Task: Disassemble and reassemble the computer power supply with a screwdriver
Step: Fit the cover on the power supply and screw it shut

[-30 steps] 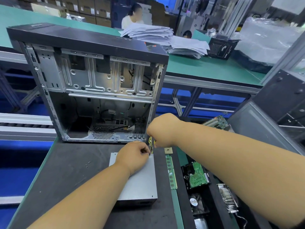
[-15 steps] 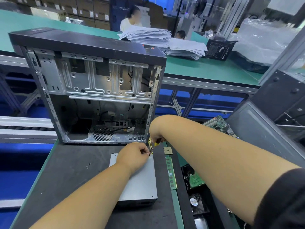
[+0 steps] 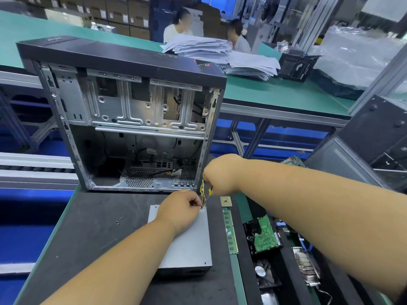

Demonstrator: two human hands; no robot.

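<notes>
Power supply [image 3: 187,245] flat on the bench [image 3: 88,227] under both hands. Right hand [image 3: 220,175] clenched on screwdriver [image 3: 203,192], tip at the far corner; left hand [image 3: 180,205] fingers [image 3: 196,204] pinched there, probably steadying a screw.

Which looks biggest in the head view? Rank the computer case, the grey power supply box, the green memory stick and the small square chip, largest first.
1. computer case
2. grey power supply box, though it lies nearer the camera
3. green memory stick
4. small square chip
</notes>
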